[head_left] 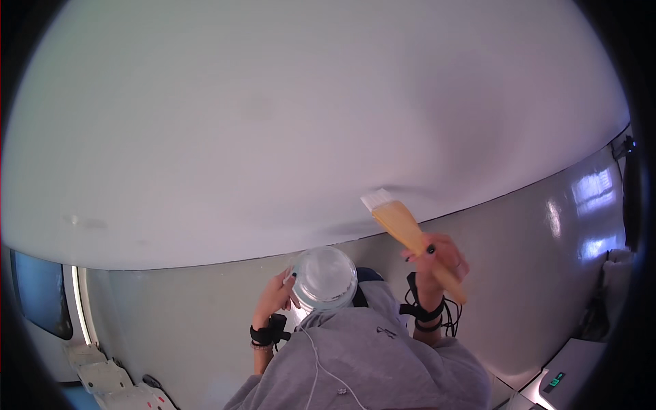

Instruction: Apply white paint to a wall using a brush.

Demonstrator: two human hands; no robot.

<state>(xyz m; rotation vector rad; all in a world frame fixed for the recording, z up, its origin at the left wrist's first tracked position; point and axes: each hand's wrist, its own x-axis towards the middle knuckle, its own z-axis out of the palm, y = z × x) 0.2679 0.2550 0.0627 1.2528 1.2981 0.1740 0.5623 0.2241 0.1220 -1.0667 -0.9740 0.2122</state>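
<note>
The right hand (437, 256) is closed around the pale wooden handle of a flat, wide paintbrush (408, 232) with white bristles. The brush slants up toward 11 o'clock from the fist, and its bristle tip rests against the big white wall (287, 123) just above the dark seam where that wall meets the glossy grey floor (519, 273). The butt of the handle sticks out below the hand toward 5 o'clock.

The left hand (277, 294) sits at about 9 o'clock from a round, clear plastic container (325, 278), its fingers curled against the rim and side so that it has hold of it. The container is at the centre bottom of the view, well apart from the brush at its 2 o'clock.

Both wrists carry black straps (270, 335). A grey sweatshirt (369, 362) with a thin white cord (321, 365) running down it fills the 6 o'clock edge.
</note>
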